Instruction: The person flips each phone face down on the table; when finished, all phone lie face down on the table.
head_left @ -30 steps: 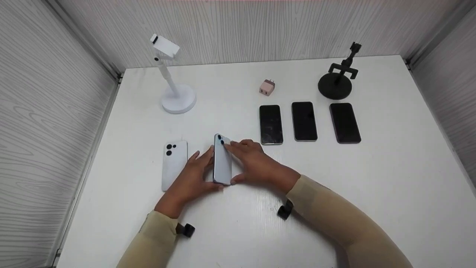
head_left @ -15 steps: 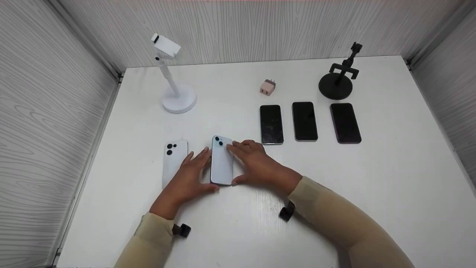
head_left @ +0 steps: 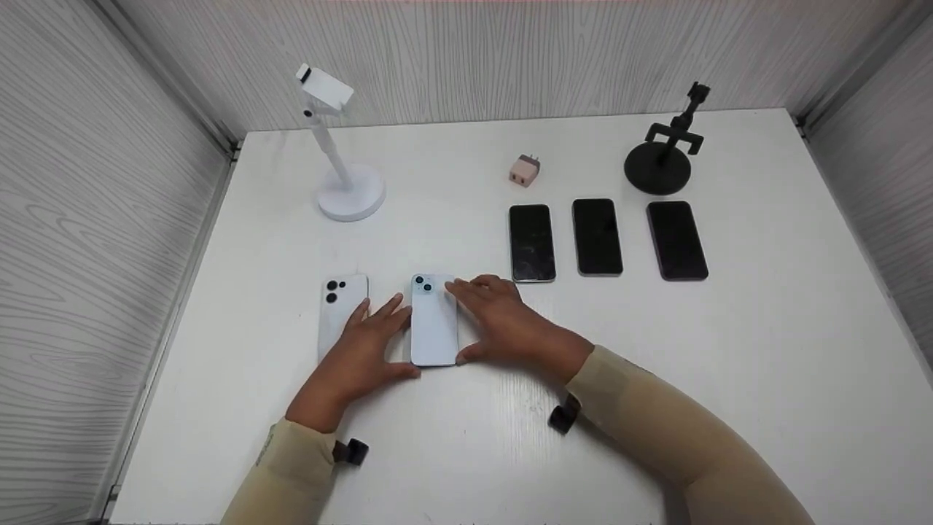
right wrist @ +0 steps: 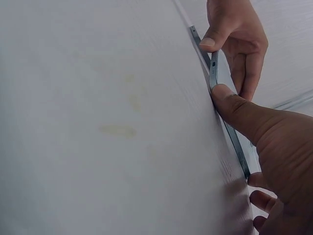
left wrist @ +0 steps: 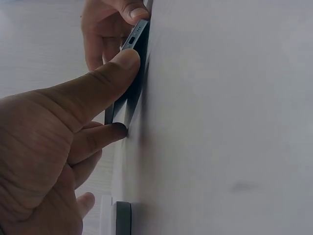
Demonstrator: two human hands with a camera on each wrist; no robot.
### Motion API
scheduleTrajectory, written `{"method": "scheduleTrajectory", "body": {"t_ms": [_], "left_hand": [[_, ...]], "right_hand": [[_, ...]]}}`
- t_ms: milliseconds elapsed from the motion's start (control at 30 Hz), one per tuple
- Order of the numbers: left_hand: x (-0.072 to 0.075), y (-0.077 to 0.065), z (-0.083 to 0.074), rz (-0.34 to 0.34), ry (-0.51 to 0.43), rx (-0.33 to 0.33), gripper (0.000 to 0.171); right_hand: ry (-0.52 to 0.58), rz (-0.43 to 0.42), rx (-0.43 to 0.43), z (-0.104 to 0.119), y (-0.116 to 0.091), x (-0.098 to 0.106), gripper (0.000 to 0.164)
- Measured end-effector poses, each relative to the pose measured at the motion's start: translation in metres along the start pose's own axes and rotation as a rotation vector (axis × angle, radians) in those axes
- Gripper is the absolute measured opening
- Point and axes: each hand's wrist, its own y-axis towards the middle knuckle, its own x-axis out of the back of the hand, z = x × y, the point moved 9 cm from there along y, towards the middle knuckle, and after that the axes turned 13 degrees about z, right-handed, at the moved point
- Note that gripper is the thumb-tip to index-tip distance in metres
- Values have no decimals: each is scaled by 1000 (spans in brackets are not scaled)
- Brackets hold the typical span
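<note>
On the white desk (head_left: 466,452), the white phone stand (head_left: 342,175) occupies the far left, with its clamp head raised on a tilted arm. Nearer the person, a white phone (head_left: 341,310) lies back up, camera lenses at its far end; its near end is covered by the left hand (head_left: 361,357). The left hand rests on the desk with fingers nearly straight and slightly spread, fingertips against the left long edge of the light blue phone (head_left: 434,321) and thumb at its near left corner; the left wrist view shows the thumb (left wrist: 98,88) pressed on the phone's edge. The light blue phone lies back up, flat or very nearly flat on the desk, between the two hands and just beside the white phone. The right hand (head_left: 510,328) lies along the phone's right long edge, fingers extended toward the far corner and thumb at the near right corner; the right wrist view shows that thumb (right wrist: 234,110) set on the phone's end. Beyond the right hand, three dark phones (head_left: 596,237) lie screen up in a row, apart from one another. A small pink charger (head_left: 523,171) sits behind the leftmost of them. A black phone stand (head_left: 660,164) stands behind the row at the far right.
</note>
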Motion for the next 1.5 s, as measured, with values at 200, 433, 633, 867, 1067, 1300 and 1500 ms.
{"method": "scheduleTrajectory", "body": {"t_ms": [200, 433, 633, 867, 1067, 1300, 1500], "left_hand": [[2, 0, -3, -8, 66, 9, 102], [3, 0, -4, -25, 135, 9, 100], [4, -1, -5, -42, 145, 11, 97], [2, 0, -4, -39, 146, 29, 95], [2, 0, -7, -38, 138, 13, 94], [0, 1, -9, -32, 139, 15, 88], [-3, 1, -14, -25, 168, -13, 84]], "right_hand": [[11, -6, 17, 2, -1, 2, 117], [-1, -11, 30, 2, 1, 0, 117], [0, -16, 28, 3, 1, 0, 116], [2, -26, 8, 2, 0, 0, 118], [2, -12, 13, 4, -3, -1, 116], [-8, -14, 1, 3, -2, -2, 116], [-13, -20, -5, 2, -2, -3, 117]]}}
